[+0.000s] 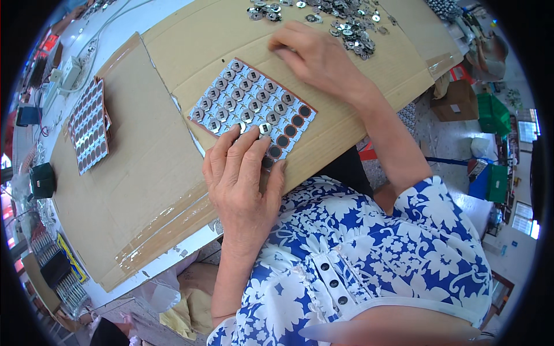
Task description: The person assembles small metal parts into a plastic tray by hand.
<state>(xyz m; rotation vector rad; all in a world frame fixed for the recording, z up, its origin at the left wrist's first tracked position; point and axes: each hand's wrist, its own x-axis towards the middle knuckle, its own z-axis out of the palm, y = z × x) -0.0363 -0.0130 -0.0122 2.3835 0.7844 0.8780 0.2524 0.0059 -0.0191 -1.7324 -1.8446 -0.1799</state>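
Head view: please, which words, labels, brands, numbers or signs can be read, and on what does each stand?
None can be read with certainty.
Metal discs on the card: marks too small.
White label on the brown box: too small.
Yellow strip at left: too blurred.

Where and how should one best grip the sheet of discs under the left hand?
Probably by the upper-right edge of the sheet, pinched from the right: this edge is uncovered, while the left hand rests over the near side. The sheet lies flat and carries metal discs on top, so keeping it level seems safer.
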